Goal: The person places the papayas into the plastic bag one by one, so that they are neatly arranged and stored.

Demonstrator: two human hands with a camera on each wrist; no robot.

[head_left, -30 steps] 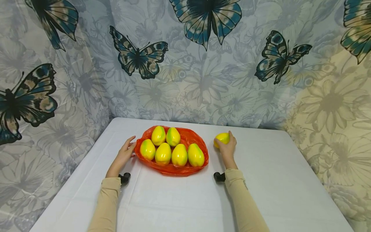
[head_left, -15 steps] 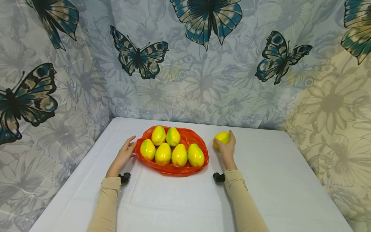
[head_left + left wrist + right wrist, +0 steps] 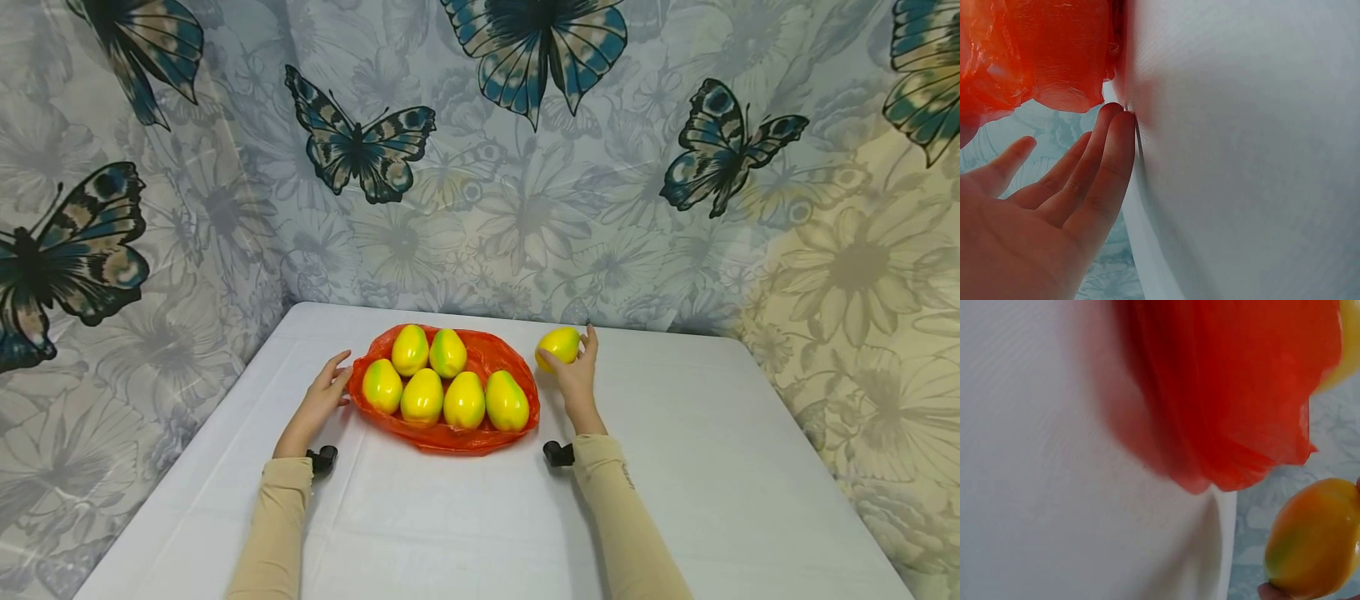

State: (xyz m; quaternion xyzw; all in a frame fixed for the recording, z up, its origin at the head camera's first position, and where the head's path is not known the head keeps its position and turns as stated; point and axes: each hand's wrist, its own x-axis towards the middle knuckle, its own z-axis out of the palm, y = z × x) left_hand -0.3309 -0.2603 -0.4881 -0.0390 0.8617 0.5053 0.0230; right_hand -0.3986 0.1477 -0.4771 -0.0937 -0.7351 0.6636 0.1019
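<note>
An orange plastic bag (image 3: 480, 354) lies spread on the white table (image 3: 675, 467) with several yellow-green mangoes (image 3: 422, 397) on it. My right hand (image 3: 573, 371) grips one more yellow mango (image 3: 558, 343), lifted just off the table beside the bag's right edge; the right wrist view shows this mango (image 3: 1316, 540) next to the orange bag (image 3: 1229, 387). My left hand (image 3: 324, 397) rests with straight fingers on the table, touching the bag's left edge. In the left wrist view those fingers (image 3: 1094, 165) lie flat beside the orange plastic (image 3: 1047, 50).
A curtain (image 3: 525, 167) printed with butterflies hangs behind the table and along both sides. Bare white tabletop stretches to the front and to the right of the bag. Small black wrist cameras (image 3: 324, 458) sit on both beige sleeves.
My right hand has lifted the yellow mango off the table and carried it up and to the left, toward the bag. The left hand has not moved.
</note>
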